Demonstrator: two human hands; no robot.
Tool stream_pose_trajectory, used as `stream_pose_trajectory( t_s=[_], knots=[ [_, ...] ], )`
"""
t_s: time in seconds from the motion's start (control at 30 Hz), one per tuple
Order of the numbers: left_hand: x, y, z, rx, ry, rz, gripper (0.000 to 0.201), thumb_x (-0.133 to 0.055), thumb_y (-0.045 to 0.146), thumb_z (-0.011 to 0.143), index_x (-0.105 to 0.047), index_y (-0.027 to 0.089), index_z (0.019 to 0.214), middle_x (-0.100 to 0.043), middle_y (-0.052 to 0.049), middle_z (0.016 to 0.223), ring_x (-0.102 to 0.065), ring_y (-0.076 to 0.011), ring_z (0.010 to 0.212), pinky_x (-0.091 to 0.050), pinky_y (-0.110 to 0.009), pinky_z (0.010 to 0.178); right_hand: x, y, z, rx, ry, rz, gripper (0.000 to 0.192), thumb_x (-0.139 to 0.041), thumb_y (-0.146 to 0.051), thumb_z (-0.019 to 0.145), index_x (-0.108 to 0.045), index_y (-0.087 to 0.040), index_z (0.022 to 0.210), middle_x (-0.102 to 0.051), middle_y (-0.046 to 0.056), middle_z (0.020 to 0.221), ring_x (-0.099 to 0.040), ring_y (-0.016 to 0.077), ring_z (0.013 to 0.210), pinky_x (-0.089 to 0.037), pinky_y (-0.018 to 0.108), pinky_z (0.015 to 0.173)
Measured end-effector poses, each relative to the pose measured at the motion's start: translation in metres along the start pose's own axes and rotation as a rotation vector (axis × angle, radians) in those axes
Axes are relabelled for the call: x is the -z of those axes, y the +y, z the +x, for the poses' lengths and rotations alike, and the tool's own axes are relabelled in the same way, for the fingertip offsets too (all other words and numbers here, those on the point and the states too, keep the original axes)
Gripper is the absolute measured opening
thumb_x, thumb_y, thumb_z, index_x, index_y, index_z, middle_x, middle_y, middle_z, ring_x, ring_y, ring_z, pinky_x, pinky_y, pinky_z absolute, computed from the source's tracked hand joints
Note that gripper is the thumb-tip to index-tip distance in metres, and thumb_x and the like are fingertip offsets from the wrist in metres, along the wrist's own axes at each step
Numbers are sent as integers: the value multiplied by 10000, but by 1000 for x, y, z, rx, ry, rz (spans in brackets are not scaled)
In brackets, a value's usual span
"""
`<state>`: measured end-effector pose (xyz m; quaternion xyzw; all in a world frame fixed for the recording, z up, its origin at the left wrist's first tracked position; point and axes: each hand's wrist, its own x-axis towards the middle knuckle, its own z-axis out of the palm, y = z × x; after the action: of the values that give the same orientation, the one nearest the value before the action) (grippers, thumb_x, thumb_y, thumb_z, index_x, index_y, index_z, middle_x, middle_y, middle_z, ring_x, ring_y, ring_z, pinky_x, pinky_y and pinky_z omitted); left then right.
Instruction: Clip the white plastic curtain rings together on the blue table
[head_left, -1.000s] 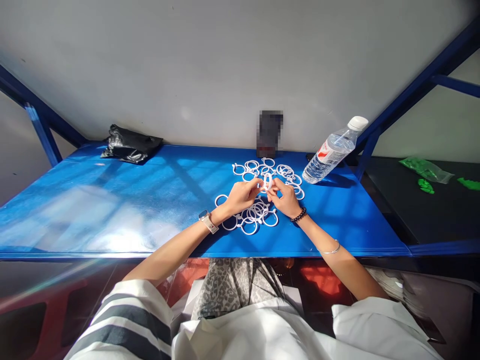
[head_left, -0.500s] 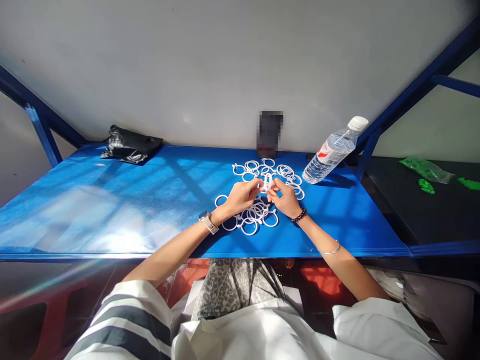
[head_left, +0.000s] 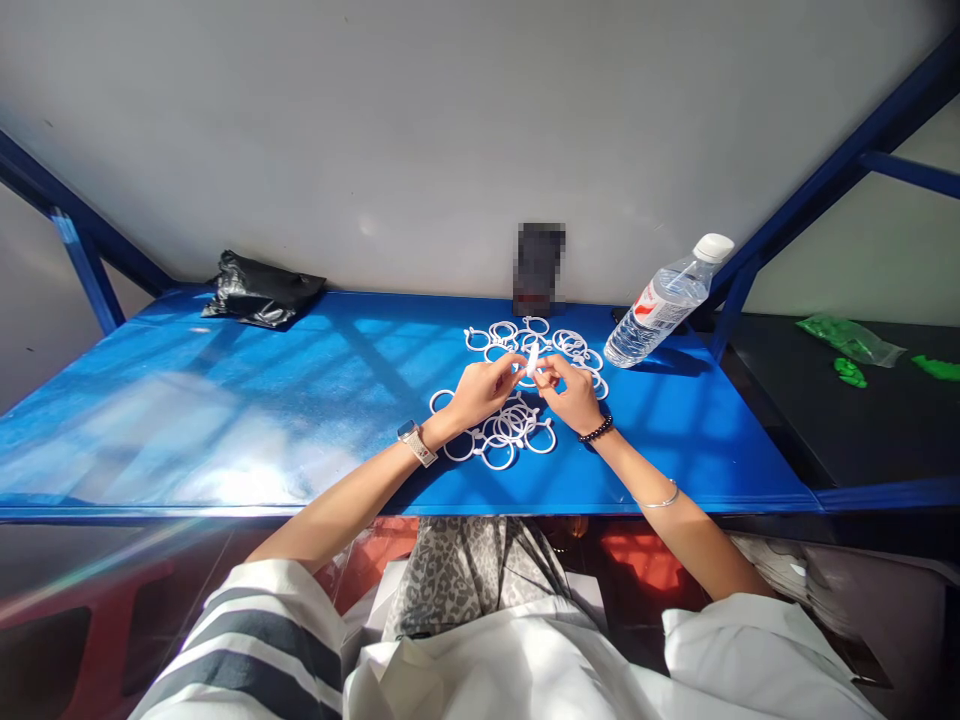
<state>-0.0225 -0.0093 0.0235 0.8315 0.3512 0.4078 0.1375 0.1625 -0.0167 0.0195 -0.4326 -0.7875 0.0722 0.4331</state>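
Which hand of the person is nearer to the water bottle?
Right. The right hand is left of the water bottle and closer to the person's body; the left hand is farther left, beyond the right hand.

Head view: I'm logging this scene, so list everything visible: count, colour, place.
Held piece: 1, white, at the fingertips
Rings: many, white, around the hands
Table: 1, blue, centre
Bag: 1, black, back left
Pixelated object: 1, dark, back centre
Bottle: 1, clear, back right
Wall: 1, grey, back
Bars: several, blue, both sides
Side surface: 1, black, far right
Green pieces: several, green, side surface, some bagged
Red things: unclear, red, below table
Pale things: unclear, pale, lower right
Trousers: 1, grey patterned, below table
Top: 1, white, bottom
Watch: 1, beige strap, left wrist
Beads: several, black, right wrist
Bangle: 1, silver, right forearm
Left hand: 1, bare, by held piece
Right hand: 1, bare, by held piece
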Motion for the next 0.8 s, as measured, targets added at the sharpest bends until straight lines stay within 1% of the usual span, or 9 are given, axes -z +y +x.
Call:
stream_pose_trajectory(
  t_s=[0.13,0.27,0.4,0.57,0.8],
  knots=[
    [-2,-2,-1,-19,5,-4,269,-404,345,971,-583,148,1012,-469,56,513,-366,-69,423,-244,-199,466,0,0,0,5,26,-19,57,-575,-279,853,-588,-224,850,-596,-22,565,-571,147,509,-463,268,545],
    [-2,-2,-1,-21,-7,-22,236,-422,304,963,-596,147,987,-478,51,528,-371,-70,442,-251,-200,475,0,-1,0,12,33,-17,39,-586,-264,846,-584,-226,846,-570,-34,538,-559,140,491,-455,264,534],
    [-2,-3,-2,-1,-21,-17,240,-417,304,958,-601,151,935,-468,47,526,-366,-73,448,-253,-204,484,-1,-1,0,4,30,-23,45,-587,-272,845,-588,-230,831,-574,-34,534,-559,141,494,-447,260,528],
    [-3,-4,-2,22,-19,-26,226,-427,307,951,-582,154,892,-462,43,533,-358,-72,454,-238,-205,484,-2,0,0,5,32,-29,37,-584,-264,843,-594,-231,827,-576,-32,538,-560,146,501,-451,263,538],
    [-2,-3,-1,6,-9,-15,202,-415,291,947,-540,163,852,-449,47,525,-365,-76,451,-222,-209,474,-1,0,0,35,37,-46,45,-568,-257,854,-588,-228,827,-551,-33,528,-547,142,492,-437,260,537]
  ],
)
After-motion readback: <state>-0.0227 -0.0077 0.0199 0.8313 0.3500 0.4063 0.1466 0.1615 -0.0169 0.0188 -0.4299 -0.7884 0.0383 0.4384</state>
